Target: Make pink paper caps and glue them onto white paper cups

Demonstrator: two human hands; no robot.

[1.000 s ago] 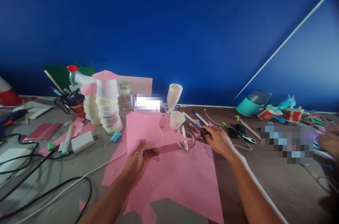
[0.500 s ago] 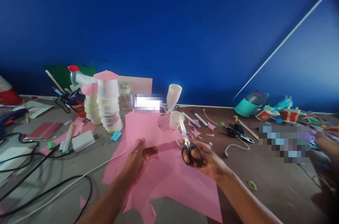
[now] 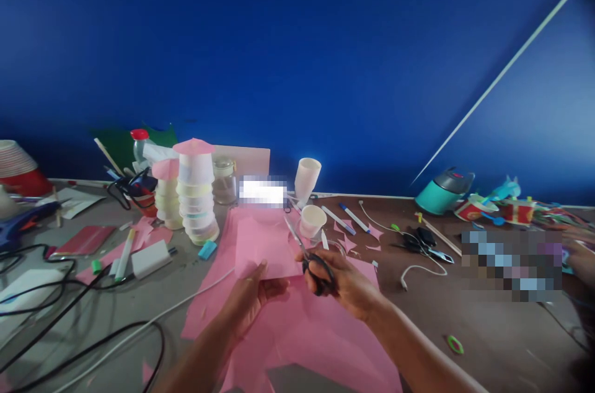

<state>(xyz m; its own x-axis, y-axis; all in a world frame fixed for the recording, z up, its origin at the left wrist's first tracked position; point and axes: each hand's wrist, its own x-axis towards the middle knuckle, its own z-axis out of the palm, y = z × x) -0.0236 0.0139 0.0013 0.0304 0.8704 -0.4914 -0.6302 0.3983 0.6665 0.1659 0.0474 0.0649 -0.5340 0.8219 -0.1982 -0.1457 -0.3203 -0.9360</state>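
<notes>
A craft workspace, shown by scissors, pink paper, stacked cups and markers

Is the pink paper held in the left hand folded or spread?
Spread: the pink paper in the left hand shows a broad face, no fold visible.

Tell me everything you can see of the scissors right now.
The scissors have dark, plastic-looking handles and slim, silvery, metal-looking blades. The right hand grips them by the handles, over the pink paper spread on the table. The blades point away from the person and slightly left, by the right edge of the pink sheet in the left hand. Whether the blades touch that sheet, or are parted, is unclear.
</notes>
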